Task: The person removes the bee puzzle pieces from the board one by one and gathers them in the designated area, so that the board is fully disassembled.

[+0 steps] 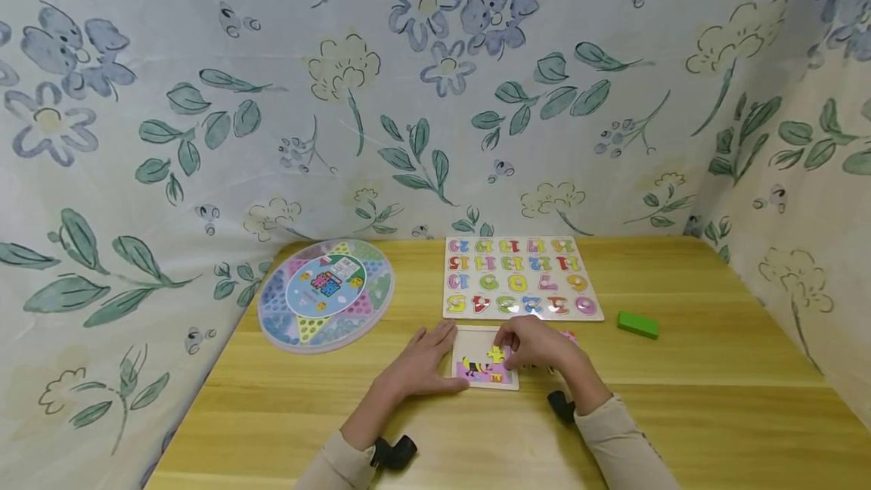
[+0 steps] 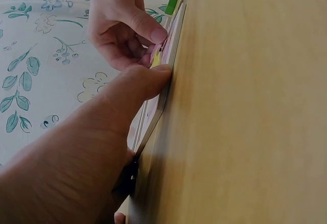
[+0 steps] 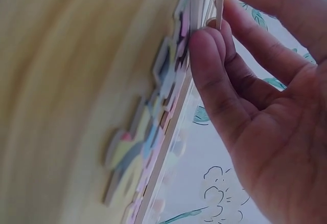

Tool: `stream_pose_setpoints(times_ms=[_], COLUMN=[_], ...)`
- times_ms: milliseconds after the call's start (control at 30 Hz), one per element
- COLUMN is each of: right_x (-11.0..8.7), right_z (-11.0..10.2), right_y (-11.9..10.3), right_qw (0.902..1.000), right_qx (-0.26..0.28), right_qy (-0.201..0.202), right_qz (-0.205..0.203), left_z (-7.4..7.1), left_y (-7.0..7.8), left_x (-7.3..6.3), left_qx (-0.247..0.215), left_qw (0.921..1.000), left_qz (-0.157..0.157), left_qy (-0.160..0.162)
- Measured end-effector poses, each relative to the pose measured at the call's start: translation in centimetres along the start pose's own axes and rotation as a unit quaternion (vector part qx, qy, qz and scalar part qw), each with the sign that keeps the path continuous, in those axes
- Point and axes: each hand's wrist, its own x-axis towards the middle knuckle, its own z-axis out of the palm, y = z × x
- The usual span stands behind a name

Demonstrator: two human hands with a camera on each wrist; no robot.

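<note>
Your right hand (image 1: 537, 342) pinches the yellow piece (image 1: 495, 355) at the tray (image 1: 472, 342), right of your spread left hand (image 1: 422, 365), which touches the tray's edge. Expect the piece to be light, stiff and thin; hold opposite edges, sparing its tabs.

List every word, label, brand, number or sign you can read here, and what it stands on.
Number board, upside down:
"0 1 2 3 4 5"
"6 7 8 9 10"
"11 12 13 14 15"
"16 17 18 19 20" (faint)
Round game board, centre title and white label: too small to read.
Puzzle tray: no lettering visible.
</note>
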Motion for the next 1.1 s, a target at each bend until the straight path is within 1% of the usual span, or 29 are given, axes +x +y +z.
stream_pose_setpoints(times_ms=[200,367,533,700,900,1100], right_x=[-0.2,-0.7,-1.3,-1.9,-2.6,-3.4], right_z=[-0.3,-0.5,-0.7,-1.0,-1.5,-2.1], right_y=[0.2,0.1,0.2,0.7,1.3,2.0], right_qw=[1.0,0.9998,0.9997,0.9998,0.9995,0.9993], right_qx=[0.007,0.015,0.021,0.018,0.029,0.037], right_qy=[0.0,0.0,0.0,0.005,0.008,0.009], right_qz=[-0.002,0.009,0.012,0.002,-0.009,0.0], left_z=[0.0,0.0,0.1,0.1,0.0,0.1], left_y=[0.0,0.1,0.1,0.0,-0.1,-0.1], left_x=[0.2,0.2,0.1,0.0,0.0,0.0], left_qx=[0.005,0.004,0.003,0.003,0.003,0.006], left_qw=[1.0,1.0,1.0,1.0,1.0,1.0], left_qz=[0.0,-0.001,-0.003,-0.004,-0.003,-0.002], left_qy=[-0.001,-0.004,-0.007,-0.003,-0.004,-0.004])
